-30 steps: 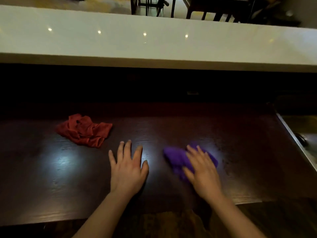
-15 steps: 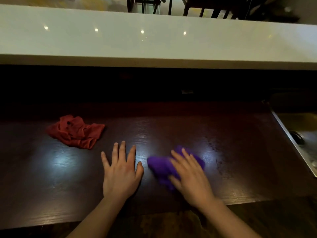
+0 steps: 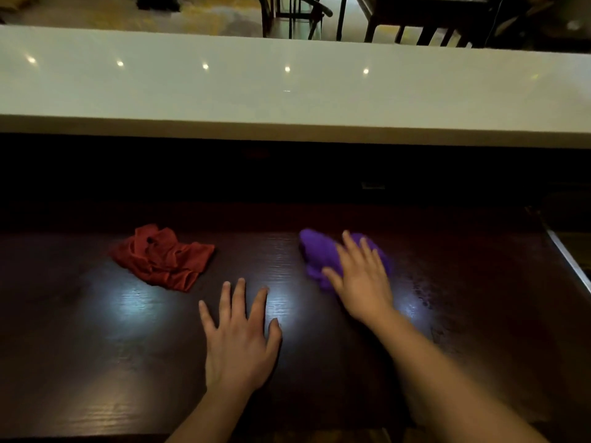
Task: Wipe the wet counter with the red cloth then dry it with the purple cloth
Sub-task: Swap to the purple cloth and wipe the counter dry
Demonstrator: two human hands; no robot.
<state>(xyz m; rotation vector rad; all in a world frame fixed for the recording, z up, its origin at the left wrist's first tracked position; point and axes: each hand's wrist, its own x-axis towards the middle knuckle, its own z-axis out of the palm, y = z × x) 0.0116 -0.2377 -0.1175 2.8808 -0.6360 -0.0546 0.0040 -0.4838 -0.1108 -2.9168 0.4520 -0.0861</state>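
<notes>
The counter (image 3: pixel 319 362) is the big dark wood slab filling the lower half of the view, with a pale raised ledge (image 3: pixel 287 97) running across behind it and a strip of sink edge (image 3: pixel 572 266) at far right. You're on the drying pass, going by how things lie: the red cloth (image 3: pixel 163 259) sits crumpled and let go on the left, well apart from both hands.

Your right hand (image 3: pixel 361 279) is pressed flat on the purple cloth (image 3: pixel 315 255), fingers spread and a bit curled over it, more a palm-down press than a pinch. The cloth is bunched, out toward the back of the counter right of centre, poking out past your fingers to the left and far side. Your left hand (image 3: pixel 238 340) is flat and open on bare wood near the front edge, holding nothing, just bracing.

To do this bit well, I'd say overlap your strokes and work toward the right, since there's speckled stuff that looks like leftover droplets just right of your wrist. Flattening the wad would give you more dry face on the wood.

The purple lump's long axis runs roughly from far-left to near-right, its rounded end pointing away-left. The red one is spread mostly left to right.
</notes>
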